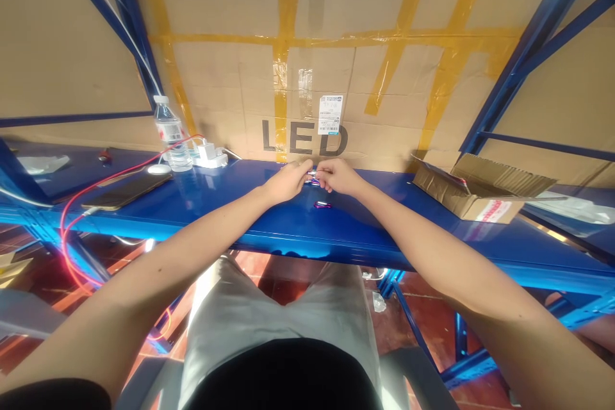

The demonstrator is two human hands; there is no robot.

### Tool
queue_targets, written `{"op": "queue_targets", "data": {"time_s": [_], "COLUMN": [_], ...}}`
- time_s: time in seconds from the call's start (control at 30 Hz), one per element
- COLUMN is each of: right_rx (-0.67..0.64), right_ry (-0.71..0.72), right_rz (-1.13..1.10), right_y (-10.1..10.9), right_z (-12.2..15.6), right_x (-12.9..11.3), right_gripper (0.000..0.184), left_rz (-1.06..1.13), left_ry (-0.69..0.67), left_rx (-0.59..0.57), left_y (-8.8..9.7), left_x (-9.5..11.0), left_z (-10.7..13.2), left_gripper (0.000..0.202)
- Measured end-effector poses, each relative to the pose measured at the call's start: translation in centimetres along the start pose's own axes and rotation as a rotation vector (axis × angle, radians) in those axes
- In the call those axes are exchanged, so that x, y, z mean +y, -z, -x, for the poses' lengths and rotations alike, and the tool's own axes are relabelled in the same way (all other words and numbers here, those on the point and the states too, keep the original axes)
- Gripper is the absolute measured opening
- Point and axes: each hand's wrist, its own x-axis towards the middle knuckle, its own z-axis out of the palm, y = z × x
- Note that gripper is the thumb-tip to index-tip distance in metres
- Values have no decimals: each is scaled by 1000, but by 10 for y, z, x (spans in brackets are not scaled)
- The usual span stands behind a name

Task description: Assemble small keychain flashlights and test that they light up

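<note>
My left hand (pixel 289 182) and my right hand (pixel 337 177) meet over the middle of the blue shelf top (pixel 269 224). Both are closed, fingertips almost touching, around a small shiny metallic piece (pixel 312 176). Its kind is too small to make out, and the fingers cover part of it. Just in front of the hands, a small shiny purple-and-silver item (pixel 323 204) lies on the blue surface.
An opened cardboard box (pixel 473 195) stands on the right. A water bottle (pixel 172 134), a white charger on a power strip (pixel 209 154), a dark phone (pixel 127 191) and a red cable (pixel 91 189) are on the left. Behind rises a large carton (pixel 230 90) marked LED.
</note>
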Motion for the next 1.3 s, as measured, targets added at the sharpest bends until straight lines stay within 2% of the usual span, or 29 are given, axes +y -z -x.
{"op": "queue_targets", "data": {"time_s": [0.2, 0.33, 0.4, 0.47, 0.63, 0.77, 0.9, 1.0, 1.13, 1.3], "right_rx": [-25, -62, -71, -53, -10, 20, 28, 45, 26, -5], "right_ry": [-188, -386, -420, -359, -31, 56, 147, 158, 76, -37], "right_rz": [-348, -619, -652, -568, -136, 19, 131, 159, 114, -102], "right_y": [-2, -2, -2, -2, 0, 3, 5, 7, 9, 8], "right_z": [4, 5, 4, 4, 0, -2, -1, 0, 2, 5], "right_x": [-9, -16, -17, -15, -2, 9, 9, 6, 5, 2], "right_gripper": [26, 24, 24, 26, 31, 28, 28, 28, 26, 24], "left_rz": [-183, -257, -277, -283, -192, -63, 35, 107, 78, 2], "left_ry": [-105, -96, -69, -15, 127, 149, 205, 219, 164, 48], "left_rx": [23, 34, 27, -2, -49, -44, -31, -6, 45, 83], "left_y": [2, 1, 1, 0, 0, -3, -5, -6, -8, -7], "left_x": [2, 5, 8, 12, 16, 13, 11, 12, 13, 13], "left_z": [-1, -2, -1, -1, -1, -5, -8, -8, -7, -5], "left_gripper": [19, 21, 20, 20, 22, 29, 25, 22, 22, 20]}}
